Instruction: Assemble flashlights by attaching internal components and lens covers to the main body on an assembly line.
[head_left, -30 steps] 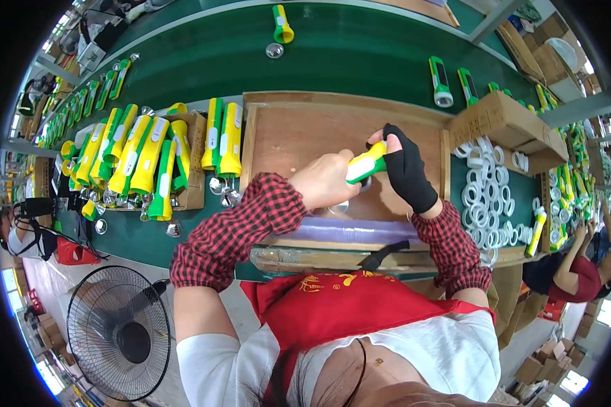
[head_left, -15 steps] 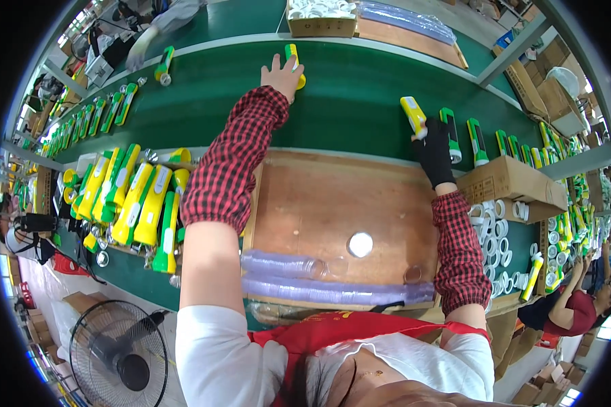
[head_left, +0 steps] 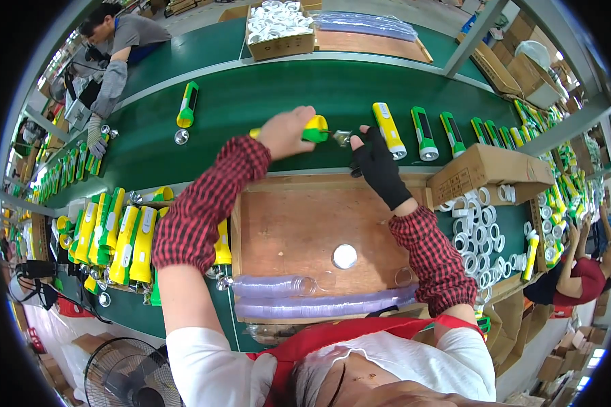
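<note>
A: What is the left hand (head_left: 288, 132) doing?
B: It is wrapped firmly around a yellow-and-green flashlight body (head_left: 316, 129), whose flared end sticks out toward the right hand (head_left: 379, 166).
A: And the right, in the black fingerless glove?
B: Its thumb is at a small silver reflector (head_left: 342, 138), between the two hands. I cannot tell whether the fingers are clamped on it.
A: What lies right of the gloved hand?
B: A yellow-and-white flashlight (head_left: 390, 131) just beside it, then a row of green ones (head_left: 424, 133) on the green tabletop (head_left: 251, 88). Nearer the wearer there is a cardboard box (head_left: 492, 173) and loose white rings (head_left: 478, 234).
A: Below both hands?
B: A wooden tray (head_left: 285, 224), holding a white disc (head_left: 345, 256) and stacked clear plastic pieces (head_left: 326, 305).
A: Left of the left hand?
B: One flashlight (head_left: 187, 105) farther out, with a reflector at its end, and a heap of yellow and green flashlights (head_left: 125, 237) nearer the wearer.
</note>
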Demonstrator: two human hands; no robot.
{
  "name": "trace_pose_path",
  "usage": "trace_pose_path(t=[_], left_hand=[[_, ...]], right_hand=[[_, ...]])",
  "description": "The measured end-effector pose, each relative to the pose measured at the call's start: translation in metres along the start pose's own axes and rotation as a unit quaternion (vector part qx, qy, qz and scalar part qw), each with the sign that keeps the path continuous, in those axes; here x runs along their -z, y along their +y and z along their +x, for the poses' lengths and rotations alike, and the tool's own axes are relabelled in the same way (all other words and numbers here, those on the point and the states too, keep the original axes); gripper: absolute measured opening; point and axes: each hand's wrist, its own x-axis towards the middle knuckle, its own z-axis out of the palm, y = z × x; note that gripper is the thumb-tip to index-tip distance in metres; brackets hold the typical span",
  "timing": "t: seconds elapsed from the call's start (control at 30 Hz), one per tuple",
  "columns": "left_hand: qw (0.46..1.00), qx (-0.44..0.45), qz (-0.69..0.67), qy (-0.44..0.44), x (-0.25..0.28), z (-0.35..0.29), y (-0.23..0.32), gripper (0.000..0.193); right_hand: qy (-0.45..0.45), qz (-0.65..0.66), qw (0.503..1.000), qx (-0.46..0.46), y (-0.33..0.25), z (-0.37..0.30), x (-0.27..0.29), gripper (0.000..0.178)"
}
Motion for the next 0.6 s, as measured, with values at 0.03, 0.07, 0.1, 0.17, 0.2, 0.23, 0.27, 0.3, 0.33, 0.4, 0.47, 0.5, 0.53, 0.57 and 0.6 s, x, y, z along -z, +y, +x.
trace_pose_path(t=[0.03,0.07,0.1,0.17,0.2,0.23,0.27,0.3,0.33,0.4,0.47,0.5,0.53,0.57,0.6], left_hand=[[1.000,0.025,-0.013,0.008,0.005,-0.003,0.030,0.051],[0.997,0.057,-0.043,-0.011,0.009,-0.009,0.055,0.049],[0.990,0.097,-0.094,-0.030,0.018,-0.012,0.083,0.050],[0.976,0.117,-0.181,-0.039,0.041,-0.025,0.132,0.058],[0.974,0.091,-0.207,-0.014,0.044,-0.038,0.147,0.063],[0.968,0.095,-0.230,-0.032,0.046,-0.047,0.162,0.063],[0.959,0.140,-0.230,-0.089,0.049,-0.055,0.178,0.060],[0.938,0.155,-0.305,-0.059,0.044,-0.069,0.191,0.058],[0.899,0.208,-0.382,-0.058,0.040,-0.081,0.202,0.056],[0.735,0.332,-0.587,-0.071,0.033,-0.104,0.227,0.051],[0.651,0.332,-0.682,-0.040,0.022,-0.125,0.252,0.043],[0.582,0.335,-0.741,-0.017,0.014,-0.136,0.262,0.043],[0.561,0.328,-0.760,-0.003,0.005,-0.147,0.271,0.042],[0.541,0.321,-0.778,0.011,-0.001,-0.157,0.281,0.041],[0.552,0.370,-0.746,0.048,-0.004,-0.163,0.295,0.039]], right_hand=[[0.004,0.001,1.000,-0.001,-0.008,-0.005,0.007,0.040],[-0.069,0.160,0.982,-0.078,-0.014,-0.011,0.012,0.036],[-0.137,0.314,0.927,-0.151,-0.018,-0.018,0.017,0.033],[-0.164,0.384,0.893,-0.165,-0.029,-0.037,0.032,0.029],[-0.184,0.424,0.866,-0.192,-0.041,-0.048,0.040,0.029],[-0.203,0.403,0.875,-0.175,-0.043,-0.056,0.044,0.027],[-0.180,0.383,0.895,-0.144,-0.047,-0.069,0.047,0.026],[-0.161,0.362,0.911,-0.113,-0.061,-0.085,0.050,0.025],[-0.149,0.248,0.956,-0.038,-0.066,-0.100,0.054,0.022],[-0.131,0.197,0.970,0.049,-0.079,-0.139,0.057,0.020],[-0.148,0.115,0.979,0.079,-0.083,-0.179,0.057,0.014],[-0.158,0.130,0.976,0.075,-0.085,-0.195,0.057,0.015],[-0.150,0.073,0.976,0.137,-0.082,-0.207,0.055,0.016],[-0.160,0.054,0.970,0.174,-0.080,-0.215,0.056,0.016],[-0.169,0.033,0.963,0.210,-0.076,-0.222,0.058,0.016]])
